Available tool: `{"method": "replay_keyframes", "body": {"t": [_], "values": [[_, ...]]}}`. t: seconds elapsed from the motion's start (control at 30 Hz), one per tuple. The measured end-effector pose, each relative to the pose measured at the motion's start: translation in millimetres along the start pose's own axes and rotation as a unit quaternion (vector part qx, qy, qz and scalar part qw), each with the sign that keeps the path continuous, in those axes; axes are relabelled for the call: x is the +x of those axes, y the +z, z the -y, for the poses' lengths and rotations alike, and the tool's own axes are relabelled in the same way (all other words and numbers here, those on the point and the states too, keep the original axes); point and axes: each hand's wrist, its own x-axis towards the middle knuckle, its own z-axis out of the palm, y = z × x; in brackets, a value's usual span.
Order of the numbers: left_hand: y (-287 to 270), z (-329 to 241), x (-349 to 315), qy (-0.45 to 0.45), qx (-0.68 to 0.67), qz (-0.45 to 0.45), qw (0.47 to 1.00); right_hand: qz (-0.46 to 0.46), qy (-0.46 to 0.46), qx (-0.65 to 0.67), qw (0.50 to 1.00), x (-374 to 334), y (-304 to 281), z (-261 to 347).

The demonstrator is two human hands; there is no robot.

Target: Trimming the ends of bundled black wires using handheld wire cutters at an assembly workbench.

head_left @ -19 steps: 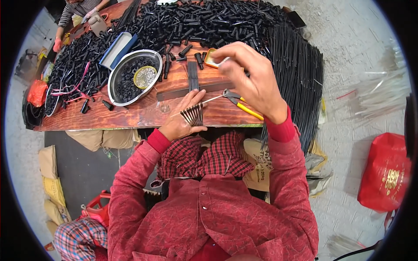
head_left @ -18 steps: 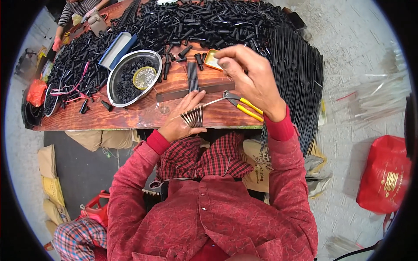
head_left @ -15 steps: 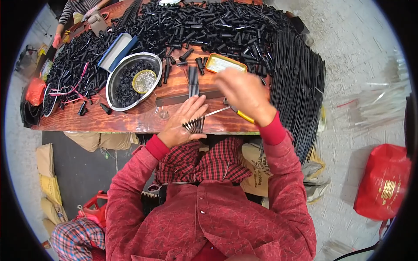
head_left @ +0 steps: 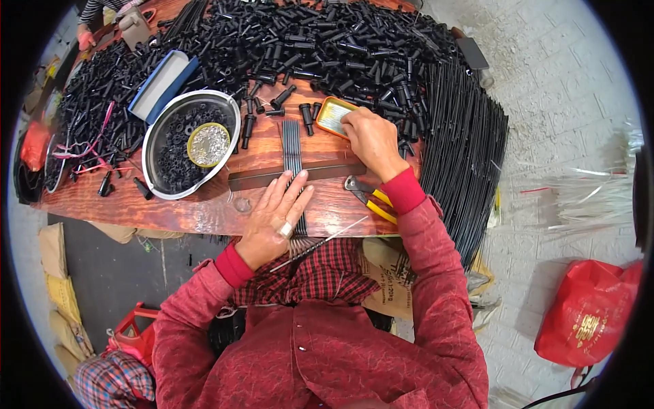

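My left hand [head_left: 276, 211], with a light bandage on one finger, lies flat, fingers stretched over a row of thin black rods [head_left: 291, 144]. The rods cross a long dark brown bar [head_left: 262, 178] and run under my palm to the table's front edge. A thin stick [head_left: 334, 236], part pale and part dark, slants across their near ends. My right hand [head_left: 375, 143] has its fingers curled over the rim of a small orange-edged tin [head_left: 330, 121]; what the fingertips pinch, if anything, is hidden. Below that hand lie end-cutting pliers [head_left: 371, 198] with yellow handles.
A metal-rimmed bowl [head_left: 149, 163] of small black parts holds a dish of shiny bits [head_left: 209, 145]. Behind it are a blue box [head_left: 162, 85] and a heap of black tubular pieces [head_left: 320, 41]. A bundle of long black rods [head_left: 463, 150] hangs over the right edge. Another person's hand [head_left: 86, 39] shows far left.
My right hand has moved to the tin. My left hand has shifted nearer me along the rods. The thin stick now lies lower, over the front edge. The whole view has shifted slightly.
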Motion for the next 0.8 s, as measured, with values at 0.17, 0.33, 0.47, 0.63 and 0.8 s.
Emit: {"method": "replay_keyframes", "body": {"t": [0.17,0.33,0.47,0.63,0.8], "values": [[0,-4,0,-0.025,-0.016,-0.038,0.999,0.021,0.000,-0.037,0.999,9,17,-16],[0,0,-6,-0.025,-0.003,-0.020,0.999,0.027,0.033,0.019,0.999,12,13,-12],[-1,-2,-4,-0.029,-0.013,-0.032,0.999,0.012,0.042,0.032,0.999,12,7,-18],[-5,-4,-2,-0.043,-0.060,-0.019,0.997,-0.019,0.042,0.032,0.998,14,1,-17],[-1,-2,-4,-0.027,-0.010,-0.033,0.999,-0.031,0.008,0.022,0.999,18,1,-16]]}}
